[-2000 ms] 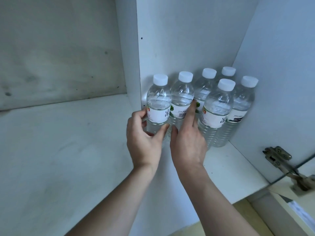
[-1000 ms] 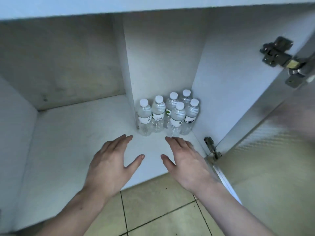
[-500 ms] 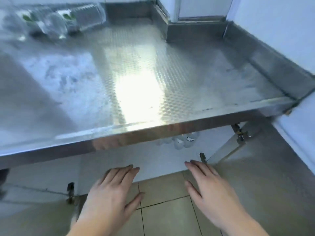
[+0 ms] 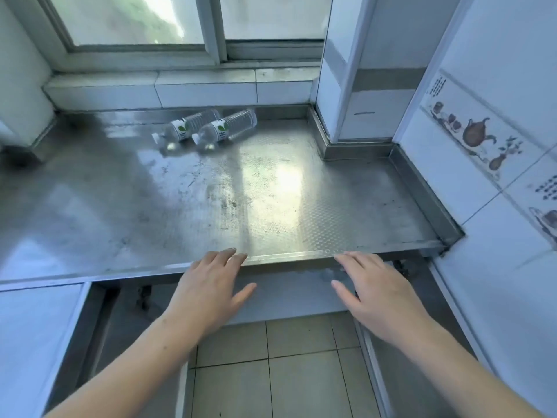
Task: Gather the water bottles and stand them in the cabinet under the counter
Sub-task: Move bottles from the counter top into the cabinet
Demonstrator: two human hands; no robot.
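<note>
While both hands hover palm-down at the table's [image 4: 211,206] front edge, the left hand [image 4: 211,289] and right hand [image 4: 376,292] are spread flat, holding nothing (fingertips overlapping the rim). Two water bottles [image 4: 208,128] lie side by side at 11 o'clock, below the window [image 4: 135,22].

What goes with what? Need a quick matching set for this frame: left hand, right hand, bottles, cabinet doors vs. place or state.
Things
1. left hand
2. right hand
3. two water bottles
4. cabinet door

Places or states
A. lying on their sides at the back of the counter
B. swung open below the counter
C. empty, fingertips at the counter's front edge
D. empty, spread below the edge, nearer the tiled wall

Pairs: 1-C, 2-D, 3-A, 4-B
</note>
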